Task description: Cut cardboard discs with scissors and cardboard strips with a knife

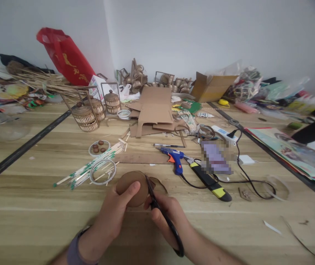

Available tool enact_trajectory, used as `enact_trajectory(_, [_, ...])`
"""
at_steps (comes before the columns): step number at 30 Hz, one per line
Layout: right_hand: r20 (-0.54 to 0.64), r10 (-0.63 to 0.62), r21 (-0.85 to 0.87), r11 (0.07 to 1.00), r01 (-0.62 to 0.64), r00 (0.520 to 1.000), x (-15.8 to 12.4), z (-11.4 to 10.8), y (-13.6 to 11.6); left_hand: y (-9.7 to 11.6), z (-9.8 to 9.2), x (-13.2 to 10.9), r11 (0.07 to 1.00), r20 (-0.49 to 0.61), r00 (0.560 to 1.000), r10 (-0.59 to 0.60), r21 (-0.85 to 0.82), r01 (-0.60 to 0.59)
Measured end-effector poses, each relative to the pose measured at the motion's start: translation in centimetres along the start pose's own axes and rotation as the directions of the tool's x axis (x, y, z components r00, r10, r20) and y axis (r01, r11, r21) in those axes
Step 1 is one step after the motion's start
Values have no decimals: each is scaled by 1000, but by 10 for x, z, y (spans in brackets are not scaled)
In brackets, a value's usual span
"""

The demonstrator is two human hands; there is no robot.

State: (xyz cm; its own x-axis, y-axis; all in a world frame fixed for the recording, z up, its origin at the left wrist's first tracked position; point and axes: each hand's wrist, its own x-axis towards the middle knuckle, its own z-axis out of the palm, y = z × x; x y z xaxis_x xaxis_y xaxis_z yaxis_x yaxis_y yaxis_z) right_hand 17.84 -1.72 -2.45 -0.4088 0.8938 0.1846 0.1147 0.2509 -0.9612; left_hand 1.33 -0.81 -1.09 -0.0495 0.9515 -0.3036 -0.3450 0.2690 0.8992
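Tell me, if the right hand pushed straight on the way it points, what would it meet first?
The cardboard disc that the left hand holds: the scissors in the right hand bite its edge. Beyond it, probably the brown strip, though depth is unclear.

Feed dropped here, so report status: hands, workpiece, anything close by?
Left hand grips cardboard disc. Right hand holds scissors, blades at disc's edge. Glue gun and utility knife lie apart, to the right.
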Motion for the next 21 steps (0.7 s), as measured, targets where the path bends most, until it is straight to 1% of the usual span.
enact_trajectory(4, [-15, -29, 17, 999, 30, 999, 1, -1, 1, 1, 3, -2, 999, -39, 999, 23, 31, -22])
enact_trajectory(7, [-4, -30, 26, 999, 30, 1000, 2, -2, -1, 3, 6, -3, 998, -64, 997, 40, 52, -37])
enact_trajectory(11, [14, -42, 38, 998, 41, 999, 4, -2, -4, 3, 6, -3, 997, -66, 996, 53, 63, -49])
enact_trajectory(14, [-2, -55, 12, 998, 55, 998, 3, -2, -3, 1, 6, -2, 996, -76, 995, 60, 75, -54])
enact_trajectory(21, [-15, -10, -25, 1000, 10, 1000, 1, -3, -2, 1, 4, -2, 994, -55, 997, 53, 98, -47])
